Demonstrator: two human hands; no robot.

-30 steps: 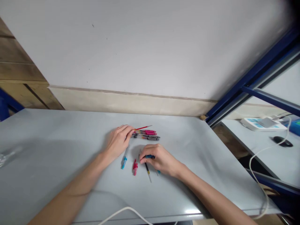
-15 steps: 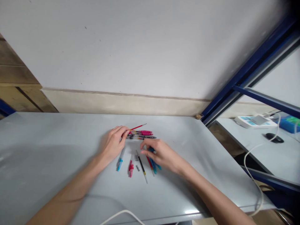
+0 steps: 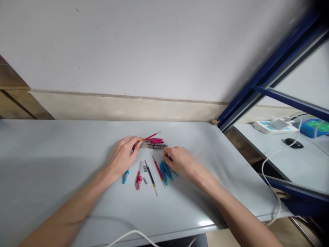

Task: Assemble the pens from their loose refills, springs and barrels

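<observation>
My left hand [image 3: 125, 151] is curled at the left ends of a row of pens, pinching the yellow end of a red pen refill [image 3: 152, 136] that slants up to the right. Below that refill lie pink pens [image 3: 156, 140] and grey-black pens [image 3: 158, 146]. Beside the row's right end, my right hand [image 3: 180, 159] is closed with fingers curled under; what they hold, if anything, is hidden. Several blue pen parts [image 3: 166, 171] lie below it. Nearer me are another red refill [image 3: 158, 170], a black refill [image 3: 150, 176], a clear pink-capped pen barrel [image 3: 139, 176] and a blue cap [image 3: 125, 177].
Small grey pieces [image 3: 145, 180] lie among the parts on the grey table [image 3: 64, 195]. A white cable [image 3: 133, 232] crosses the front edge. Past a blue frame [image 3: 282, 99] at right, a side table holds a mouse [image 3: 293, 143] and a white device [image 3: 275, 126].
My right hand has shifted right, from above the loose refills to the row's right end, and its fingers have closed. My left hand has moved slightly right with the red refill.
</observation>
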